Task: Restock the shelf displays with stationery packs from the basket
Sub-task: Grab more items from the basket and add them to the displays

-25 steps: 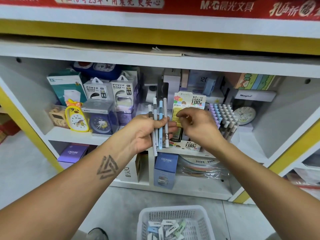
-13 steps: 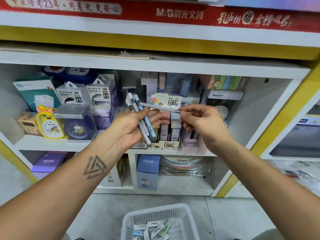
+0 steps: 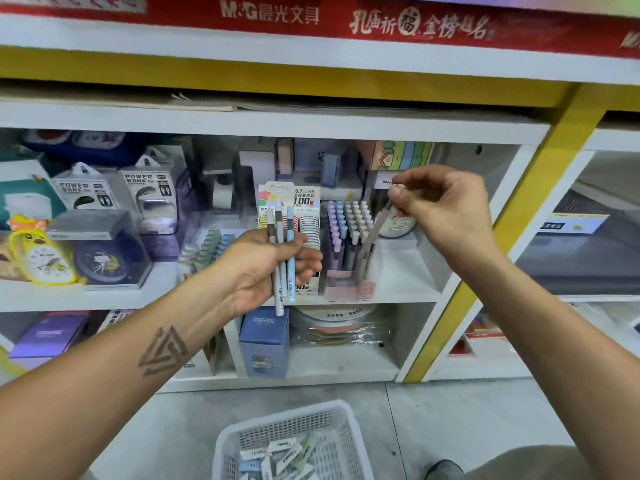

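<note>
My left hand (image 3: 266, 268) grips three upright pens (image 3: 281, 251), grey, white and light blue, in front of the middle shelf. My right hand (image 3: 440, 206) pinches the top of one grey pen (image 3: 375, 230), whose lower end dips into the clear pen display stand (image 3: 348, 251) full of pastel-capped pens. On the floor below stands a white plastic basket (image 3: 332, 417) holding several small stationery packs (image 3: 284, 452).
The white shelf (image 3: 408, 271) also carries a pencil-lead display (image 3: 294, 209), power bank boxes (image 3: 138, 192), boxed clocks (image 3: 104, 251) and a yellow duck clock (image 3: 38, 254). Blue boxes (image 3: 265, 341) sit on the lower shelf. A yellow upright (image 3: 540, 188) borders the bay at right.
My right hand took one grey pen from the left hand's bundle and carried it right, lowering it into the display stand. The left hand turned its remaining pens upright.
</note>
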Demonstrator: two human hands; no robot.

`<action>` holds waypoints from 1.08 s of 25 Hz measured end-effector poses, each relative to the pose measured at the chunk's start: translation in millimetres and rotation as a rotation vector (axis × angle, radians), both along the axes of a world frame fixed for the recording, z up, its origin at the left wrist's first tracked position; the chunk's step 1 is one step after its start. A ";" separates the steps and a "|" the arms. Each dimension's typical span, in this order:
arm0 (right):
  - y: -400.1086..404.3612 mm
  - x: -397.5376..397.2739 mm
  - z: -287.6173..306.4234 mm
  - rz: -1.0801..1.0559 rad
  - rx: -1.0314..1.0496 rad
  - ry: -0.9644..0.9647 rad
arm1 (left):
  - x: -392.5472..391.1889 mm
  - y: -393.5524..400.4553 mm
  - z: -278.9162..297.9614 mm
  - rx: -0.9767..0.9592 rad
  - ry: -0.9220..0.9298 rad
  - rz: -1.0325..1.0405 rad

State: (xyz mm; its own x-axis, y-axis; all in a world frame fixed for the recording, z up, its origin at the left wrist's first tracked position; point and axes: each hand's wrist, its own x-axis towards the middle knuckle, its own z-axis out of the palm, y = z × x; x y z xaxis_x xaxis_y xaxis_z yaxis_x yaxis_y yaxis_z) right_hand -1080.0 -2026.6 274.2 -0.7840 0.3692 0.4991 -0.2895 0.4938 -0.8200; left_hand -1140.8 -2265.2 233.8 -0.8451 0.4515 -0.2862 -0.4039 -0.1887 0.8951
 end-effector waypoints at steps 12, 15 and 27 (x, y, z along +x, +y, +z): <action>-18.8 -7.3 -42.5 0.041 0.578 -0.146 | 4.0 6.0 -9.1 0.015 -0.050 -0.072; -18.3 -8.1 -43.6 0.061 0.656 -0.182 | 4.9 5.1 -10.4 0.047 -0.061 -0.120; -17.9 -13.4 -23.8 0.025 -0.014 -0.245 | 10.8 3.7 -11.1 0.103 -0.044 -0.358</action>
State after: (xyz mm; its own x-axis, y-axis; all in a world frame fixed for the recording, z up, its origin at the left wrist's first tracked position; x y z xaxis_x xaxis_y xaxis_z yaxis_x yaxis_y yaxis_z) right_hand -1093.4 -2044.5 250.4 -0.8898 0.3540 0.2879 -0.0929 0.4772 -0.8739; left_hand -1129.9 -2261.5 222.7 -0.6167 0.7442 -0.2567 -0.4983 -0.1166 0.8591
